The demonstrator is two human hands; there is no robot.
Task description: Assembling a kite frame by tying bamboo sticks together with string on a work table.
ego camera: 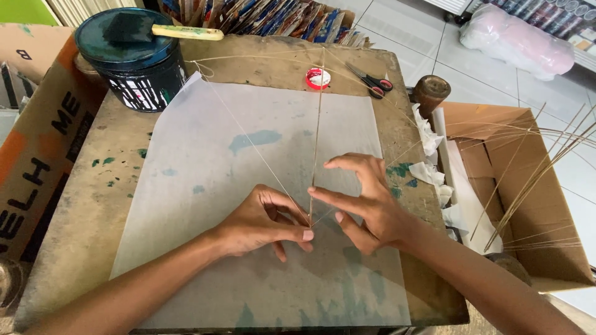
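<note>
On the worn tabletop [93,205] lies a big sheet of thin white paper [205,205], flat so sticks can rest on it. At the far left stands a dark pot [139,68] with a foam brush [158,29] across its lid. Scissors [371,80] and a small red lid [318,78] sit at the far edge. A long thin stick [318,124] runs down the paper's middle. The left hand [264,223] curls, thumb and finger pinching its near end. The right hand [369,201] is half open, fingertips pressing the same spot to steady it.
</note>
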